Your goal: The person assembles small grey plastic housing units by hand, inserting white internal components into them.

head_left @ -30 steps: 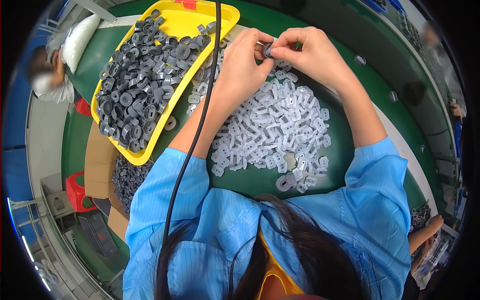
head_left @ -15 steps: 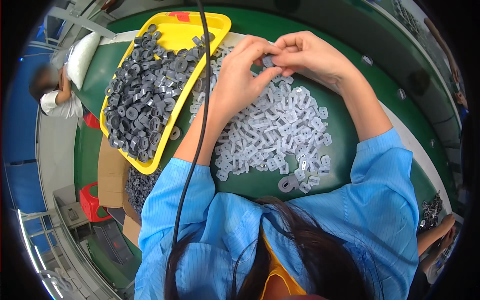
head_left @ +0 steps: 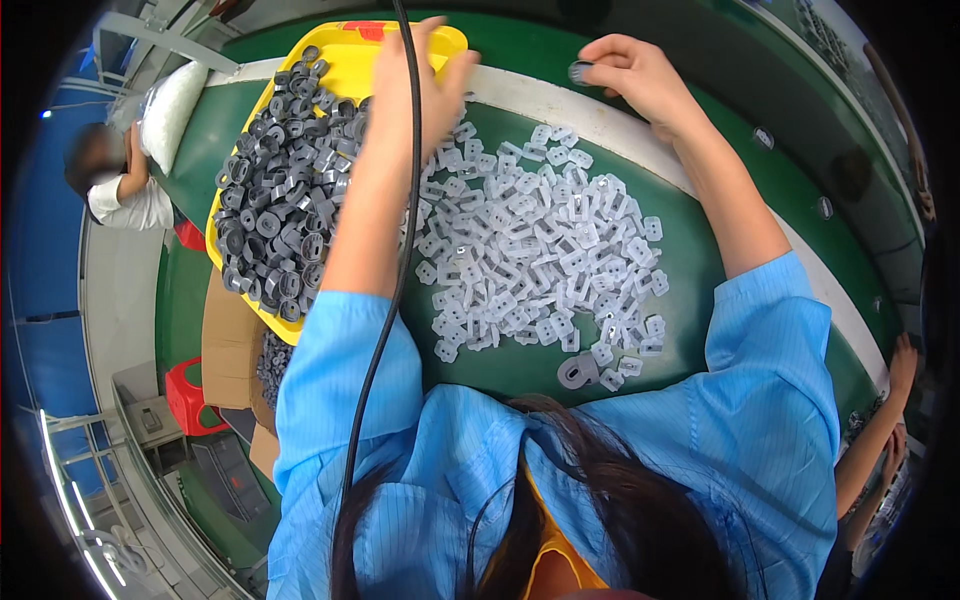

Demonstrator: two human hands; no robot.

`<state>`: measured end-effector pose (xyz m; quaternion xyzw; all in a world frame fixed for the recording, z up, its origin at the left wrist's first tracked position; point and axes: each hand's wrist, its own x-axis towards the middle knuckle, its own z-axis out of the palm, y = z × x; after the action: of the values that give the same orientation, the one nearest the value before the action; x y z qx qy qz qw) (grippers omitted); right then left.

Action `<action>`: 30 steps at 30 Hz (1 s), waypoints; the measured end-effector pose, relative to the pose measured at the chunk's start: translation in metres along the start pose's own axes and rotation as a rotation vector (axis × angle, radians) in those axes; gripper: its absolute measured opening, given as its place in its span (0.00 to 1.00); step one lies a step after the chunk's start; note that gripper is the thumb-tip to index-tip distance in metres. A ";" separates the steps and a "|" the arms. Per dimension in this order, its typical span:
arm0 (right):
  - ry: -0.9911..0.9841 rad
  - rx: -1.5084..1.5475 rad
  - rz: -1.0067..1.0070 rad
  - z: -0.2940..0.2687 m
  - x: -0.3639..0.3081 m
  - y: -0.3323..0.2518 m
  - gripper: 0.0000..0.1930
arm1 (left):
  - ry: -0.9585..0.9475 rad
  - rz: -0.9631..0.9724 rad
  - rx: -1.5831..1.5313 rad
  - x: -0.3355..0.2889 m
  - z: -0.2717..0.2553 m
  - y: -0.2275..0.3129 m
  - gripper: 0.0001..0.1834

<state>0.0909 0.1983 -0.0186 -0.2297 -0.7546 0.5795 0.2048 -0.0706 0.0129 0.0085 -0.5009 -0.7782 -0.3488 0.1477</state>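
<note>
Between the thumb and fingers of my right hand (head_left: 640,85) is a small round grey plastic part (head_left: 578,72), held over the green strip past the pale table edge. My left hand (head_left: 418,95), a little blurred, is above the yellow tray (head_left: 345,45); its fingers are spread and nothing shows in them. Many dark grey round plastic caps (head_left: 265,220) fill the tray. To its right, a spread heap of small translucent white plastic pieces (head_left: 540,250) covers the green tabletop. One larger grey ring-shaped part (head_left: 577,371) lies at the heap's near edge.
A black cable (head_left: 405,250) hangs down across my left forearm. Below the tray stands a cardboard box (head_left: 228,345) with more grey parts. Several small parts lie along the green strip (head_left: 735,150). Another person's hands (head_left: 900,370) are at the right; a person with a white bag (head_left: 168,115) is far left.
My hands, together over the heap before, have moved apart. The left went left over the tray; the right carried the grey part away, out past the table's far edge.
</note>
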 end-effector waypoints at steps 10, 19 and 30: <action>0.257 -0.549 -0.434 -0.020 0.011 0.017 0.13 | -0.455 -0.247 0.131 0.016 -0.026 -0.045 0.22; -0.222 -0.635 -0.396 0.022 -0.037 -0.019 0.14 | 0.051 0.160 0.076 -0.007 -0.028 -0.004 0.14; -0.150 -0.318 -0.217 0.007 -0.037 -0.015 0.14 | -0.012 -0.084 -0.448 -0.037 0.010 0.046 0.14</action>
<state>0.1151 0.1680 -0.0070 -0.1328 -0.8700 0.4432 0.1705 -0.0121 0.0061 -0.0017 -0.4906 -0.7023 -0.5156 0.0136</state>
